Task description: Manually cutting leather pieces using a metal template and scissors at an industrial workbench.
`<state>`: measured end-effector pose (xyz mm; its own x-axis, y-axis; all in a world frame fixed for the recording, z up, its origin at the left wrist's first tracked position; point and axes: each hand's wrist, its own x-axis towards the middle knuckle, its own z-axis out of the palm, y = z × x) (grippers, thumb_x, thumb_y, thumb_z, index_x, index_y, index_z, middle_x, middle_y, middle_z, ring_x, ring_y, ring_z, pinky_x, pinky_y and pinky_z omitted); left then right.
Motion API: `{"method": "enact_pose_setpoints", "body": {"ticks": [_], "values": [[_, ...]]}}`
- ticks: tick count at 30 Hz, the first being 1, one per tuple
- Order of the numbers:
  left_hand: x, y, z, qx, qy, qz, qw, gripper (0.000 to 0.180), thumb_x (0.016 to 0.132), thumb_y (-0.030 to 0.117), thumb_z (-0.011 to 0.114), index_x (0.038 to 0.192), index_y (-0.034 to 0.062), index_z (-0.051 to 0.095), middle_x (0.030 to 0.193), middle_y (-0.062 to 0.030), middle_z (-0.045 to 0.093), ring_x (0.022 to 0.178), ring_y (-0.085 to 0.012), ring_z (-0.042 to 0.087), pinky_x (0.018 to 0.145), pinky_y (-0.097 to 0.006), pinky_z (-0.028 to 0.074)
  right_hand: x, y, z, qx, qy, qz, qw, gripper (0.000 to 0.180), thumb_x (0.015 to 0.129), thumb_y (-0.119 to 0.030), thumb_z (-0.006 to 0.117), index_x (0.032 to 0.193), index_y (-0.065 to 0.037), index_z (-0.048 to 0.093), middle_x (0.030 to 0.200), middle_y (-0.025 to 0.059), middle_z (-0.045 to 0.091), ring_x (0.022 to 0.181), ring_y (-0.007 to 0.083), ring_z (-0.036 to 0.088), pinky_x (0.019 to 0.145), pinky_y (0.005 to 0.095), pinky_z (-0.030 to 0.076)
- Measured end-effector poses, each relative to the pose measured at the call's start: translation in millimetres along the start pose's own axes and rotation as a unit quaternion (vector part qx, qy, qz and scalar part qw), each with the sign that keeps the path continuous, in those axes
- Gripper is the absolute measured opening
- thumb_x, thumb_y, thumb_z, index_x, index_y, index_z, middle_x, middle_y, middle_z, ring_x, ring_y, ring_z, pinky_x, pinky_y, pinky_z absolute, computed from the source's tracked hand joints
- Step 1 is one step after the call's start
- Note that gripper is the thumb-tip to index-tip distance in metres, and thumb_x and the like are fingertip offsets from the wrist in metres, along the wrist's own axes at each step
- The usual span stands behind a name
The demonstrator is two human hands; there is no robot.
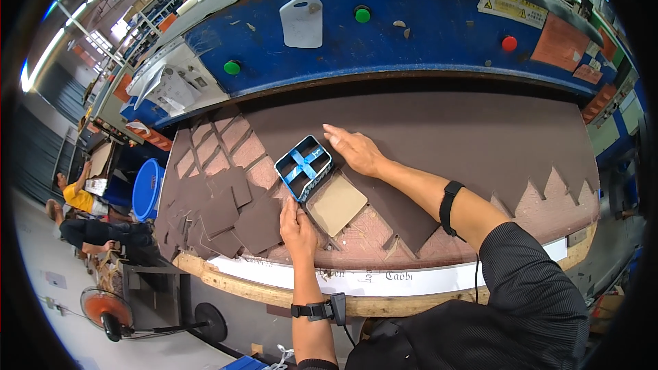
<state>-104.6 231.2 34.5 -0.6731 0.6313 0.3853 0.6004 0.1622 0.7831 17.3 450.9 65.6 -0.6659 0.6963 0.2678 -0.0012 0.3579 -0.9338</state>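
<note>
A blue square cutting die [302, 165] with a cross brace inside its frame sits tilted on the brown sheet material [439, 133]. My left hand [299, 230] is at its near corner, fingers stretched up and the fingertips at the frame. Beyond the die's right corner lies my right hand [358, 152], flat with its fingers extended; a small gap seems to part it from the frame. A tan square piece [337, 204] lies just below the die, next to my left hand. Several cut brown squares [221, 213] are piled left of that hand.
A blue machine beam [411, 44] with green buttons [362, 15] and a red button [508, 44] spans the far side. Pinkish backing [240, 140] shows at the left between brown strips. A wooden edge [240, 290] borders the near side. A person [86, 195] is at the far left.
</note>
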Motion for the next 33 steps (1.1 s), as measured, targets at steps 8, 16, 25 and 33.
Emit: {"method": "enact_pose_setpoints", "body": {"ticks": [8,16,25,33], "values": [[-3.0,4.2,6.4,0.08,-0.013,0.053,0.995,0.037,0.092,-0.002,0.051,0.127,-0.0022,0.061,0.125,-0.023,0.063,0.115,-0.0346,0.062,0.099,-0.037,0.047,-2.9,-5.5,-6.7,-0.278,-0.099,-0.084,0.952,0.06,0.098,-0.044,0.047,0.146,-0.008,0.046,0.14,0.0282,0.051,0.136,0.0347,0.044,0.114,0.0431,0.027],[-1.3,-0.1,-4.8,0.088,0.001,0.056,0.995,0.039,0.086,-0.003,0.053,0.124,-0.008,0.061,0.122,-0.0295,0.061,0.114,-0.043,0.059,0.101,-0.043,0.046,0.8,-9.6,6.0,-0.278,-0.097,-0.122,0.948,0.058,0.098,-0.042,0.049,0.144,-0.007,0.048,0.137,0.0283,0.054,0.131,0.0358,0.048,0.113,0.044,0.028],[-9.5,-4.5,-27.5,0.073,-0.002,0.092,0.993,0.042,0.084,-0.005,0.052,0.126,-0.0105,0.058,0.122,-0.0309,0.061,0.116,-0.0431,0.058,0.101,-0.045,0.046,-12.7,-27.8,25.4,-0.297,-0.089,-0.145,0.939,0.056,0.098,-0.038,0.053,0.142,-0.004,0.048,0.13,0.0212,0.059,0.121,0.0346,0.054,0.109,0.0448,0.032],[-8.0,-15.2,-32.2,0.073,-0.012,0.097,0.993,0.041,0.084,-0.004,0.052,0.123,-0.0127,0.058,0.122,-0.0316,0.061,0.116,-0.0443,0.058,0.101,-0.046,0.046,-10.8,-18.6,32.3,-0.292,-0.104,-0.146,0.939,0.059,0.099,-0.042,0.052,0.144,-0.005,0.047,0.134,0.0251,0.057,0.131,0.0341,0.05,0.11,0.0449,0.03]]}}
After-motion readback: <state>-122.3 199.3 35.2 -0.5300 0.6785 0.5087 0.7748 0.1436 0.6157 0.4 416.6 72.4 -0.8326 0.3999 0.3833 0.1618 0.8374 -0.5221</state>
